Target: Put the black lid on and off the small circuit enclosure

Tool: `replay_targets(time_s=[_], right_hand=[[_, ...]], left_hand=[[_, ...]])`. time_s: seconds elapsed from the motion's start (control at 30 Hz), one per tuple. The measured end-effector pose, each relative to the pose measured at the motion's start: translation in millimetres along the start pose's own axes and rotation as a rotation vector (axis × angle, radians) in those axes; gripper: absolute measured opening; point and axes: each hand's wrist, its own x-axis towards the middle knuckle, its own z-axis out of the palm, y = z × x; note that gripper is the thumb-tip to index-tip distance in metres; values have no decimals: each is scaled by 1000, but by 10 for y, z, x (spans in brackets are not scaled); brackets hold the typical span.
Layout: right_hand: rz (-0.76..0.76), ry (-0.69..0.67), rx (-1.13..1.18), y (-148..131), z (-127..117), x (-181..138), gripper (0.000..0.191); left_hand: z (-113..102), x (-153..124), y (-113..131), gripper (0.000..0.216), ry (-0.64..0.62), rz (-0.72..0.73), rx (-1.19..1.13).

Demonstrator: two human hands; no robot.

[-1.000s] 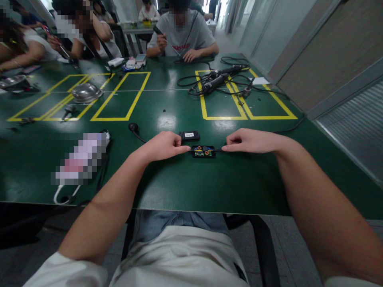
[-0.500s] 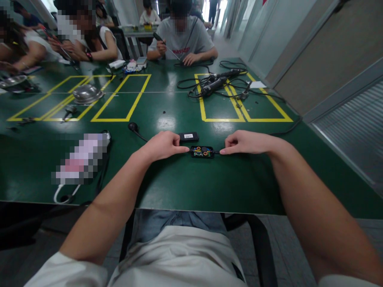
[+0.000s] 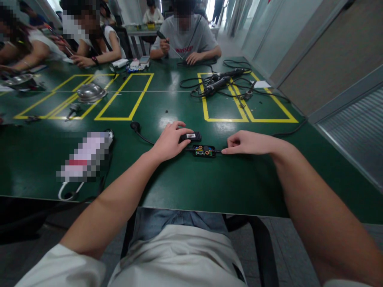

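On the green table lies a small black case [image 3: 204, 151] with its top off, showing a circuit board with copper coils and coloured parts. A black cable [image 3: 218, 151] leaves its right end, and my right hand [image 3: 247, 142] pinches it between thumb and finger. My left hand [image 3: 172, 139] reaches over the left end of the black ribbed cover [image 3: 194, 136], which bears a white label and lies just behind the case. Its fingers are spread, with the thumb at the cover's near side. Whether they press on the cover is hard to tell.
Left of my arm lies a phone [image 3: 89, 155], blurred out, with a white strap. A black plug [image 3: 135, 126] lies behind my left hand. Farther back are a metal bowl [image 3: 91, 92] and a tangle of black cables and tools [image 3: 217, 84]. Co-workers sit across the table.
My left hand has let go of the case's left end, opened its fingers and moved up to the cover. My right hand keeps its pinch on the cable. The view has shifted slightly.
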Motion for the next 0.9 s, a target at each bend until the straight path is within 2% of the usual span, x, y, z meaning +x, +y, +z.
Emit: replay_targets(time_s=[0.1, 0.23, 0.3, 0.43, 0.57, 0.73, 0.83, 0.9], right_hand=[[0, 3, 2, -17, 2, -5, 76], [16, 15, -4, -32, 10, 4, 76], [19, 17, -9, -39, 14, 8, 74], [12, 24, -12, -61, 12, -1, 75], [16, 13, -6, -80, 4, -14, 76], [13, 19, -17, -56, 18, 1, 77], [16, 14, -16, -28, 26, 20, 75], [17, 20, -18, -18, 27, 30, 75]], left_hand=[[15, 4, -13, 35, -60, -9, 18], [-42, -57, 104, 36, 52, 110, -23], [-52, -93, 191, 40, 59, 195, -69], [-4, -117, 297, 38, -97, 316, -64], [31, -101, 317, 37, -147, 312, 12], [24, -112, 335, 37, -156, 293, -44], [1, -134, 353, 41, -101, 296, -102], [-28, -152, 363, 49, 12, 285, -138]])
